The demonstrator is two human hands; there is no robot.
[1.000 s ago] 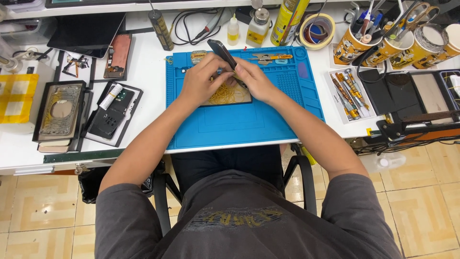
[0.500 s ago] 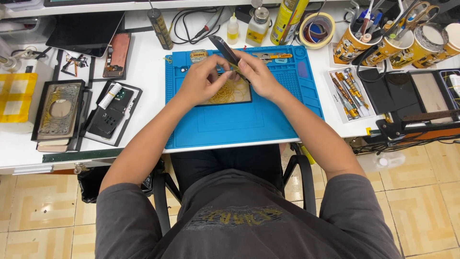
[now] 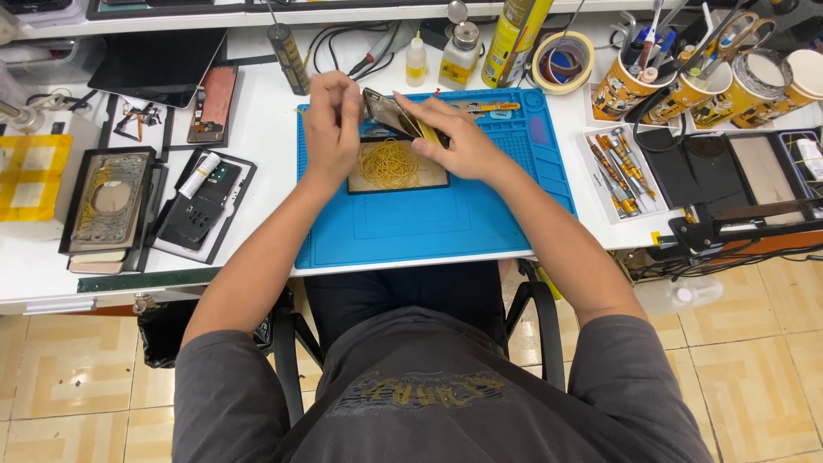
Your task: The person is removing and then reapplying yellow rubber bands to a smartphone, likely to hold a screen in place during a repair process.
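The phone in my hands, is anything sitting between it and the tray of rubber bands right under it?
Nothing visible does. The phone is held in the air by the left hand and right hand, just above the back edge of the tray of rubber bands on the blue mat.

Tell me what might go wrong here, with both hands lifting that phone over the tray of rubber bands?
The phone is held tilted in the air between the left hand and right hand; it could slip onto the blue mat. Rubber bands stretched around it could snap off. Bottles standing close behind might get knocked.
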